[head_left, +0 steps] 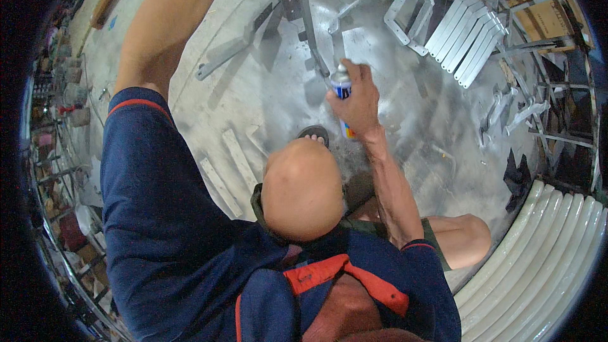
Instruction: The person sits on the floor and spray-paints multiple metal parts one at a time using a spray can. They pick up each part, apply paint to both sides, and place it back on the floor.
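One bare bent knee (pixel 303 190) rises closest to the camera, just in front of a navy polo shirt (pixel 171 164) with a red-lined collar (pixel 316 272). The other knee (pixel 465 240) is folded out to the right, beside a bundle of glossy off-white curved lengths (pixel 532 259). Beyond the raised knee, toes show in a dark sandal (pixel 315 132).

Farther out, the right hand (pixel 362 101) is closed around an aerosol spray can (pixel 343 92), white and blue with a red and yellow patch low down, fingers wrapped about it and one finger at the top by the nozzle. The can is near the lower end of an angled grey metal bracket (pixel 311 28); I cannot tell whether they touch. The left forearm (pixel 171 19) runs out past the upper edge, taking the left hand from view, so its grip cannot be told.

Pale flat strips (pixel 237 164) lie left of the sandal on the silver-misted concrete floor (pixel 430 120). Toward the upper right, bent silver bars (pixel 465 38) lie side by side, with a metal rack (pixel 570 136) and cardboard boxes (pixel 550 19) behind
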`<state>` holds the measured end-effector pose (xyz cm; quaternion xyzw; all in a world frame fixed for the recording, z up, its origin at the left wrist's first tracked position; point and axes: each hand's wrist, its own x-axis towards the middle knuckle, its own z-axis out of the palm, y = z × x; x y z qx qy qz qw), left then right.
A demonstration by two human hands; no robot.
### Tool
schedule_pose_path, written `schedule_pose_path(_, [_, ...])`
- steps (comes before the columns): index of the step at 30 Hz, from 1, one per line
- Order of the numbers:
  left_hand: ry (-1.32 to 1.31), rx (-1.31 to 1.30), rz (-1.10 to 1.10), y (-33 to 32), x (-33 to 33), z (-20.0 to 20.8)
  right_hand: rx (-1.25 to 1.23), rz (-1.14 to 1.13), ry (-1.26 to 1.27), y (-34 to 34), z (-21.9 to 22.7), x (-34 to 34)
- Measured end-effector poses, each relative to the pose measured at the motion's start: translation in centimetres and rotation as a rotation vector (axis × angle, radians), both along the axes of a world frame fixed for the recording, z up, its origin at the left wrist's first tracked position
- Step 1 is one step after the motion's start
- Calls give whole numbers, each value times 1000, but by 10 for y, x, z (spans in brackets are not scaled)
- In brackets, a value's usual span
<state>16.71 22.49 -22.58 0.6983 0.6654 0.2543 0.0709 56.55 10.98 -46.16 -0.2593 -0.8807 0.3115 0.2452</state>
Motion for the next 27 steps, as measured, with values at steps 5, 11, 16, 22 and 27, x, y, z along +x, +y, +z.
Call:
schedule_pose_path(5, [36, -10, 3, -2, -2, 3, 36, -43, 233, 10, 6, -13])
schedule_pose_path(11, [79, 23, 18, -4, -11, 1, -52, 27, -177, -9, -33, 30])
schedule_pose_path(16, [14, 5, 61, -7, -20, -4, -51, -22, -31, -11, -28, 27])
schedule_pose_path(22, [-11, -38, 145, -19, -33, -12, 121, -44, 418, 16, 62, -29])
schedule_pose_path(27, [-107, 81, 36, -40, -53, -27, 289, 22, 681, 40, 146, -74])
